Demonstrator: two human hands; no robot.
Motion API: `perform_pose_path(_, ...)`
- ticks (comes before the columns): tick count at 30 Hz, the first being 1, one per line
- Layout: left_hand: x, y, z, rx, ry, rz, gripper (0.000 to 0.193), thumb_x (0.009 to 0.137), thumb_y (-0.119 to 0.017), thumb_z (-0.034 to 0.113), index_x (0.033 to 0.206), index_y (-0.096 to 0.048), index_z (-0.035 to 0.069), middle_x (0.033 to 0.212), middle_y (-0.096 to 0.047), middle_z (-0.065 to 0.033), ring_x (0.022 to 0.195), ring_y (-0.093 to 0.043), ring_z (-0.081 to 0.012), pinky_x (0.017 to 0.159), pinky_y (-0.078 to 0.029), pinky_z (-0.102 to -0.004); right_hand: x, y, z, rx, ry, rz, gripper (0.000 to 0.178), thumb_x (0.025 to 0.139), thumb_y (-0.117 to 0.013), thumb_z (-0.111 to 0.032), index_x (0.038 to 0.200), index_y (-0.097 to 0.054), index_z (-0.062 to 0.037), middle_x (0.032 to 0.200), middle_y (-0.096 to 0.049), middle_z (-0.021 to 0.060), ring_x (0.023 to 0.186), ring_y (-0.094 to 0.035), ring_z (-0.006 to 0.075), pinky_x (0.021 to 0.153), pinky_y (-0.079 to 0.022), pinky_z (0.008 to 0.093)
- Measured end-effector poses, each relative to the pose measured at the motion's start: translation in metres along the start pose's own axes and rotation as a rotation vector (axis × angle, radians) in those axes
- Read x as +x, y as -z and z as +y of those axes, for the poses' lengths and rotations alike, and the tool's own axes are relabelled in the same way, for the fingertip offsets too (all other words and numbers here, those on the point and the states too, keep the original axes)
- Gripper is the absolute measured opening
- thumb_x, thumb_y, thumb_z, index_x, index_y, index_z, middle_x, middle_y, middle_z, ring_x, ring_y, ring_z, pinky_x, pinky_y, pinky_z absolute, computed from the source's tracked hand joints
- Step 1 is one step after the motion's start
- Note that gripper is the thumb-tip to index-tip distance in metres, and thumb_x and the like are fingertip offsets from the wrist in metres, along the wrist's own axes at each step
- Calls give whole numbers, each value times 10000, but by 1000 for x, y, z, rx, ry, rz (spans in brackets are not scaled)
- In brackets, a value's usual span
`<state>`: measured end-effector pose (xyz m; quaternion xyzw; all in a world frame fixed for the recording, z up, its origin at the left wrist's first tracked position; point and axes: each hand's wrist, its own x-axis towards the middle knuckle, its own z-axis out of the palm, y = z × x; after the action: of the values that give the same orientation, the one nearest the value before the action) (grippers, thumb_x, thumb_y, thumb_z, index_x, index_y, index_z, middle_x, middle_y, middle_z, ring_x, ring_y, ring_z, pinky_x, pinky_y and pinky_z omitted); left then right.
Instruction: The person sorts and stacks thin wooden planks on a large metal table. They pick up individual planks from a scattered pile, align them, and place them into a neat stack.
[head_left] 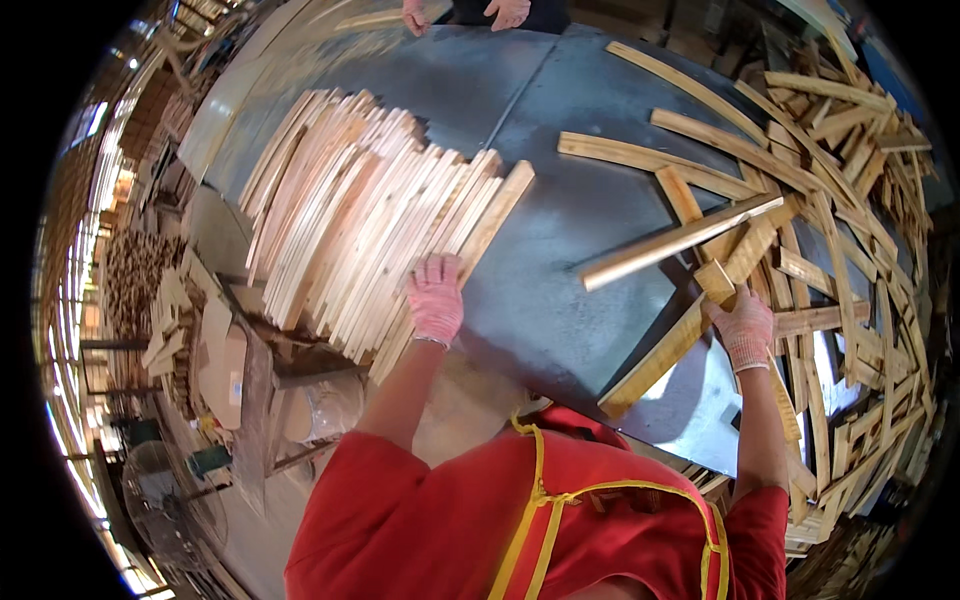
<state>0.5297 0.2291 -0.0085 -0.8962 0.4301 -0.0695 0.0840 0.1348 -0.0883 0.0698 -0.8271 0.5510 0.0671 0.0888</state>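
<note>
The gloved left hand [435, 298] lies flat, fingers spread, on the near end of a neat stack of wooden slats [370, 215]. The gloved right hand [745, 328] is closed around a long slat [670, 350] that slants toward the table's near edge. Both rest on a grey metal table [560, 260], bare through its middle. A loose heap of slats [840, 200] crowds its right side. Another person's hands [460, 12] touch the far edge. A workshop floor with a fan [165, 490] lies left.
</note>
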Motion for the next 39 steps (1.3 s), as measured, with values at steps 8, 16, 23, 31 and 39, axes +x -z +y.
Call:
perform_pose_path(8,-12,144,39,-710,-540,-602,993,821,-728,576,1594,-403,45,1555,-506,-251,1384,-543,-413,1158,-448,-454,-89,21,-203,-331,849,-321,483,807,-800,-445,1144,-704,-112,1097,-743,112,1084,-716,299,934,-545,454)
perform_pose_path(16,-93,23,-27,-728,-334,-92,311,897,-701,351,978,-726,52,987,-726,-166,950,-709,-393,865,-552,-516,-58,10,-153,191,556,404,720,780,-836,-350,1414,-592,-110,1379,-626,144,1373,-510,349,1184,-368,511)
perform_pose_path(23,-168,-31,-97,-13,110,74,730,906,-686,339,1562,-425,152,1502,-528,-139,1410,-479,-408,1119,-380,-602,-51,-74,19,316,-52,470,549,828,-835,-280,1306,-666,-70,1349,-653,160,1297,-582,369,1114,-464,466)
perform_pose_path(31,-11,68,74,-50,-108,-246,843,919,-721,461,1620,-381,137,1666,-381,-132,1553,-310,-357,1253,-242,-547,20,-27,51,534,-254,176,671,917,-731,-477,1422,-592,-58,1396,-642,227,1283,-622,393,1068,-502,464)
perform_pose_path(39,127,61,243,-201,-223,-204,884,858,-784,411,1608,-402,142,1517,-532,-143,1407,-501,-348,1154,-409,-497,6,-56,-9,720,-307,319,847,826,-763,-228,1573,-387,-98,1370,-617,252,1236,-622,453,1032,-531,486)
